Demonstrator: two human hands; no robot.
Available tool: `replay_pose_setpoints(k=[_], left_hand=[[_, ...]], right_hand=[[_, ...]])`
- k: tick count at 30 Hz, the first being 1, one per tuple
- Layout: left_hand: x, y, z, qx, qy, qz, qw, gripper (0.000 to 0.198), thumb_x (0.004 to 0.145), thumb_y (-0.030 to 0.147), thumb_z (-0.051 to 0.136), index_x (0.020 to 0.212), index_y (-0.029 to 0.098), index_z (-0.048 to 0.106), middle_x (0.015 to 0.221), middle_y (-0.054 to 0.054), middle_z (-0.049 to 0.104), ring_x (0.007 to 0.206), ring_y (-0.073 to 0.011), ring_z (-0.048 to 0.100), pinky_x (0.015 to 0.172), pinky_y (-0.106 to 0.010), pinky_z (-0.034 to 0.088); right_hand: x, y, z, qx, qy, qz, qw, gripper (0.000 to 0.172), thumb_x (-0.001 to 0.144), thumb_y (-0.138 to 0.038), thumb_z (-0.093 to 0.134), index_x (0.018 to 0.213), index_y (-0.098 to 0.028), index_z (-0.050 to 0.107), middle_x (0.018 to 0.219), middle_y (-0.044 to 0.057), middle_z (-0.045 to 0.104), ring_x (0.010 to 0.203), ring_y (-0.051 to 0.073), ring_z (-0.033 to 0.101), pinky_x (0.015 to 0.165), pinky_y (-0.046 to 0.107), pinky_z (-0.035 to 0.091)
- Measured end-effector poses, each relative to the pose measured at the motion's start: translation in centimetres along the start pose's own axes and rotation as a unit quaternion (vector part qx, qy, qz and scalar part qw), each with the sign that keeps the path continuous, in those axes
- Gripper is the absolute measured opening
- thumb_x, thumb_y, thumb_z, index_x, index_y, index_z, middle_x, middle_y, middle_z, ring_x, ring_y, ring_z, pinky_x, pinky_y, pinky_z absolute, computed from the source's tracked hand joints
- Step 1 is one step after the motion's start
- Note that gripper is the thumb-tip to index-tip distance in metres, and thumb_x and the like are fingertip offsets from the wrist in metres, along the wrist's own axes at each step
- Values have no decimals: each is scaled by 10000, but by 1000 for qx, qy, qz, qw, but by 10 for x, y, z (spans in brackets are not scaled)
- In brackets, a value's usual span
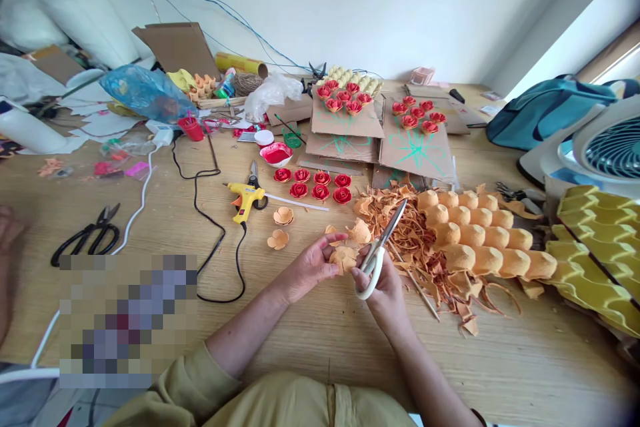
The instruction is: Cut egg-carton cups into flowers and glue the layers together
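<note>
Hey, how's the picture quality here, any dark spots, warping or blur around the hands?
Head view: the wall is brightly lit; head view: the right-hand corners darken, and the fan looks stretched near the edge; head view: pixelation hides part of the table at lower left; head view: left hand, right hand and white-handled scissors look fairly sharp.

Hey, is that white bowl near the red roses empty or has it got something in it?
Not empty: red, paint-like stuff shows inside the white bowl. Depth, I cannot tell.
</note>
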State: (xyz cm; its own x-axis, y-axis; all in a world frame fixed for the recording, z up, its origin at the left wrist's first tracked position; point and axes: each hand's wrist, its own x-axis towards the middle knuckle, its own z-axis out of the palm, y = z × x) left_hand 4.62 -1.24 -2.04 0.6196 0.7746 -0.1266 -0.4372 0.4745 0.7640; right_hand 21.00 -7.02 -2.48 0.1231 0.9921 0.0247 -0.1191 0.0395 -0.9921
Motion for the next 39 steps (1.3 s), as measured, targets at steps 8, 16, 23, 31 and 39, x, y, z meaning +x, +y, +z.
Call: replay_pose_setpoints(k=[8,16,23,31,39], left_hand=[[-1,-8,12,-24,77,22,997,565,690,173,844,1208,221,623,1046,-42,693,963,-165,634,880,-276,459],[1,0,5,-37,162,80,983,548,675,177,839,1179,224,628,918,9,664,721,-68,547,655,-182,424],[-1,7,7,-64,182,113,975,504,690,184,825,1151,226,627,927,20,631,681,-47,509,646,-178,430],[-4,10,11,-64,177,125,974,495,690,183,831,1134,247,622,932,21,648,789,-84,571,732,-198,449],[-5,6,12,1,177,157,972,458,719,212,811,1125,227,601,953,7,631,857,-114,558,804,-227,437]], right_hand=[[-1,4,-1,-101,-24,-79,991,232,866,-286,673,1048,-253,534,953,5,579,856,170,556,789,306,462],[-1,-4,-7,-271,-109,-55,955,172,906,-372,549,859,-206,547,805,11,568,773,185,469,720,322,378],[-1,-2,-4,-328,-151,-72,930,171,888,-361,563,820,-209,526,730,-14,549,705,169,437,721,330,348],[-2,1,-7,-290,-205,-52,933,224,924,-440,527,862,-225,538,799,13,585,770,205,481,746,352,378],[-3,1,-7,-254,-237,-38,937,332,950,-538,450,927,-225,557,848,32,577,817,223,471,773,370,380]])
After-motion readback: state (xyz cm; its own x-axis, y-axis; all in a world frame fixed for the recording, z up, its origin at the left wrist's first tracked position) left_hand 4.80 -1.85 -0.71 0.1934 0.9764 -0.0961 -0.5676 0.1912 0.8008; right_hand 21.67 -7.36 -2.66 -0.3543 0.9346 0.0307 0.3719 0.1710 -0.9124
